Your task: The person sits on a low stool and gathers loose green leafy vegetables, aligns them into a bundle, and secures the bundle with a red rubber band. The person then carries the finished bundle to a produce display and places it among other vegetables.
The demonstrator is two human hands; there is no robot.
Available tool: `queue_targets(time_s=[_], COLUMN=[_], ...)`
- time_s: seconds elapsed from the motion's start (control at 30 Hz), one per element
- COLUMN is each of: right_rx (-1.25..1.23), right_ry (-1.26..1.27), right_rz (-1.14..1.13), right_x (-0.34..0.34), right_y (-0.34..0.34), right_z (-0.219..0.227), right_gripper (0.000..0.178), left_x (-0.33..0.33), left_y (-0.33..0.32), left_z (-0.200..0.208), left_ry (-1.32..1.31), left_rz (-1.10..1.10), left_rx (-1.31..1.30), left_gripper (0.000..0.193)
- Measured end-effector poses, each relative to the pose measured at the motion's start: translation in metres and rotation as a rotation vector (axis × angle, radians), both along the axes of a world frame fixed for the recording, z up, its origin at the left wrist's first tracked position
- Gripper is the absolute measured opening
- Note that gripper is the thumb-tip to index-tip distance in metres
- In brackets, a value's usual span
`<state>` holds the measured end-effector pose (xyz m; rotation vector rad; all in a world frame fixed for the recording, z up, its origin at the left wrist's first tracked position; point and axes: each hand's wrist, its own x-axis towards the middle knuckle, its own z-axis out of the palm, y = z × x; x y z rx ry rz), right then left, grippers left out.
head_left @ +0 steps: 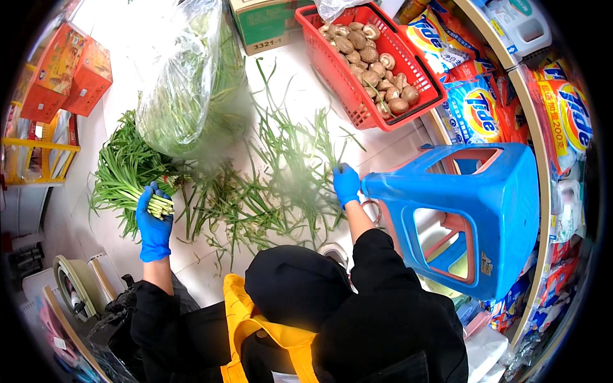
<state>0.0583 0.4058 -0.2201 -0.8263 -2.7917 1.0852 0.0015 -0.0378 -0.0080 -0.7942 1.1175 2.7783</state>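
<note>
Chives (121,182) rest in the left hand (154,226), its blue-gloved fingers closed round the pale cut ends while the leaves fan out beyond it and to its left. From my remote seat the hold looks confined to the stems, so I judge that a slack grip could let them slide and splay, and a hard squeeze could bruise them. Their leaves overlap the greens just past that hand, where lifting without parting them could drag neighbours along.

Well apart from it, the right hand (347,184) is curled at the edge of the scattered blades (246,220); I cannot tell whether its fingertips pinch any or are free. Just to its right stands a blue stool (507,185), and an outward swing of the wrist could knock it. Between the hands the blades lie tangled on the pale floor (191,262); a tug on one could bring limp scraps with it.

Farther beyond the left hand sits a clear bag (182,96) of long greens. Hazy patches blur my view of its lower edge, so a reach there could snag the film. Beyond the right hand, a red basket (332,83) holds brown mushrooms (370,60), which a careless bump might spill.
</note>
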Motion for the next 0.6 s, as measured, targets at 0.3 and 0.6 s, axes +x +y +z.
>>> queue_targets(time_s=[0.3,0.6], right_rx=[-1.003,-0.051], right_ry=[0.189,0.323], right_rz=[-0.181,-0.171], right_x=[-0.035,0.005], right_y=[0.017,-0.012], right_z=[0.071,0.037], right_gripper=[0.024,0.032], left_x=[0.002,0.001], left_y=[-0.007,-0.008], left_z=[0.0,-0.001], left_ry=[0.001,-0.022], left_rz=[0.031,0.021], left_rx=[-0.015,0.003], left_gripper=[0.016,0.014])
